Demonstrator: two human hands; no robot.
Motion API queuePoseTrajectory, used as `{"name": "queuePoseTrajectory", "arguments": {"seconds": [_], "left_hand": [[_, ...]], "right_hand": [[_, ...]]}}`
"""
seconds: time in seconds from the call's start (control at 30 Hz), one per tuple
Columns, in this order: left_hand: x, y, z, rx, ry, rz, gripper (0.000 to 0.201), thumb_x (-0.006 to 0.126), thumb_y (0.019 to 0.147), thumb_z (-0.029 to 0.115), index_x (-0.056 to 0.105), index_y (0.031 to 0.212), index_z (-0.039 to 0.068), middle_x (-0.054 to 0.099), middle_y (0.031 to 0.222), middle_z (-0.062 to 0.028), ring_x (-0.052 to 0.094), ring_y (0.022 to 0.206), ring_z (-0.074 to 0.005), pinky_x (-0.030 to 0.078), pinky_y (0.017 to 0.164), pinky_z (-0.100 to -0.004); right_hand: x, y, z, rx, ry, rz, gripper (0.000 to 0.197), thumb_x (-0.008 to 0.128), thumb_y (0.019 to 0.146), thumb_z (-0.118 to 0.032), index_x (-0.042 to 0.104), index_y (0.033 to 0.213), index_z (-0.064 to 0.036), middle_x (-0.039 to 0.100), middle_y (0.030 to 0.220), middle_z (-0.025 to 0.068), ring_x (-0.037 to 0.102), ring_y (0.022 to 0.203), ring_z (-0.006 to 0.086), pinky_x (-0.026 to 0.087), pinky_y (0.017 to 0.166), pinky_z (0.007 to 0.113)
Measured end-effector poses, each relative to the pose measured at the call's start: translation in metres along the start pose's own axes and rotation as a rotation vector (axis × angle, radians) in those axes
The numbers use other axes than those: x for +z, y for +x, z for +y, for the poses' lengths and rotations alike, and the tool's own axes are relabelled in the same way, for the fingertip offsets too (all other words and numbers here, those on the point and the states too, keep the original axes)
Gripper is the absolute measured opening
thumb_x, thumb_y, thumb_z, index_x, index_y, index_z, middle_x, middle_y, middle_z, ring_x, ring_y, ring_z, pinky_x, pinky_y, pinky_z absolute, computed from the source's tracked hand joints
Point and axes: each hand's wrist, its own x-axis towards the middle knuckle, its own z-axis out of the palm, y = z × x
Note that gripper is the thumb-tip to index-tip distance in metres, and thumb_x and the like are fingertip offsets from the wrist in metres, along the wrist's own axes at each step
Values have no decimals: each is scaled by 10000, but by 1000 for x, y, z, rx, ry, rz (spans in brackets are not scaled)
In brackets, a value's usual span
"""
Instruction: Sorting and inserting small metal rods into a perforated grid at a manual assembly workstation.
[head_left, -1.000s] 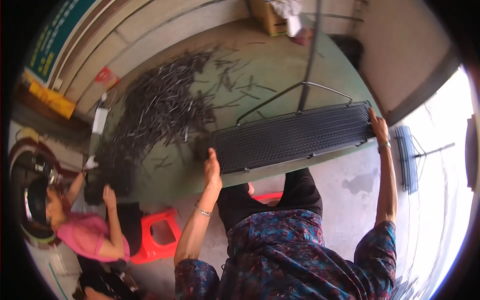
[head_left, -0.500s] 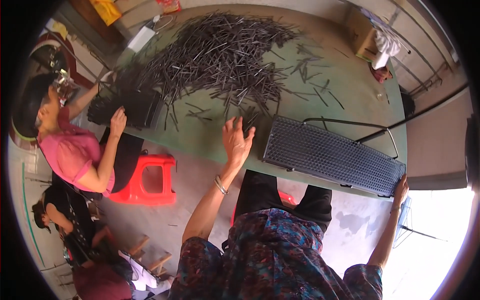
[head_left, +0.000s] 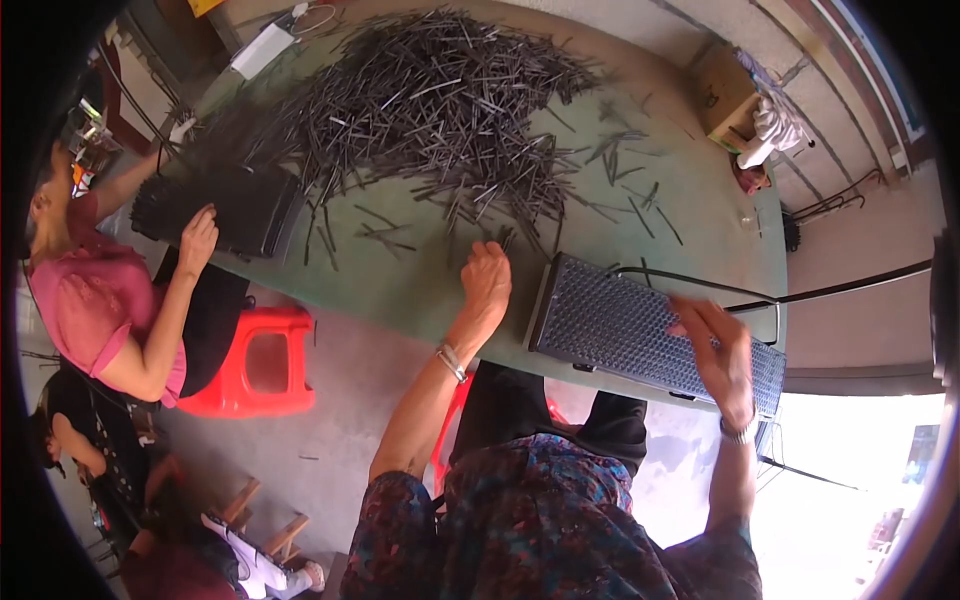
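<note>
My left hand (head_left: 487,285) is at the table's near edge, fingers curled together beside a few thin dark strips (head_left: 508,238). Whether it grips any of them is hidden by the fingers. Right of it lies a long perforated tray (head_left: 610,318), dark blue-grey with rows of small holes, along the near edge of the green table (head_left: 400,275). Over the tray's right half hovers my right hand (head_left: 722,360), its fingers pointing left and smeared by motion. A big heap of thin black strips (head_left: 440,110) covers the table's far middle.
A co-worker in a pink top (head_left: 110,320) handles a dark block (head_left: 240,205) on the left. A bent metal rod frame (head_left: 700,285) stands behind the tray. At the far right is a cardboard box (head_left: 725,95) with a white cloth (head_left: 775,130). A red stool (head_left: 265,365) stands at left.
My right hand has left the tray's right end and moved left over its holes. My left hand's fingers, spread before, have curled together near the strips. The view has shifted a little.
</note>
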Motion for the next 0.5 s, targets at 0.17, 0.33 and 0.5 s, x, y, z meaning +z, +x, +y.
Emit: {"name": "queuePoseTrajectory", "arguments": {"seconds": [0.17, 0.33, 0.5], "left_hand": [[-22, 3, -8, -160, -56, 40, 184, 673, 804, 98, 532, 901, 29, 577, 890, -158, 660, 761, -327, 562, 617, -399], [-31, 23, -35, -261, -132, 174, 238, 684, 822, 127, 501, 926, 15, 580, 918, -174, 634, 768, -395, 534, 670, -459], [-35, 60, -42, -295, -643, -72, 241, 658, 862, 201, 622, 943, -23, 591, 890, -198, 628, 763, -367, 485, 659, -452]], "right_hand": [[64, 149, 10, -187, -367, -223, 269, 501, 925, -231, 657, 986, -20, 654, 942, 204, 645, 861, 363, 498, 748, 464], [123, 243, 71, 28, -690, -374, 420, 479, 904, -385, 668, 1012, -26, 651, 1061, 220, 628, 992, 396, 501, 858, 463], [131, 261, 76, 228, -643, -440, 504, 471, 909, -472, 649, 1135, -57, 617, 1178, 220, 586, 1100, 403, 469, 927, 486]]}}
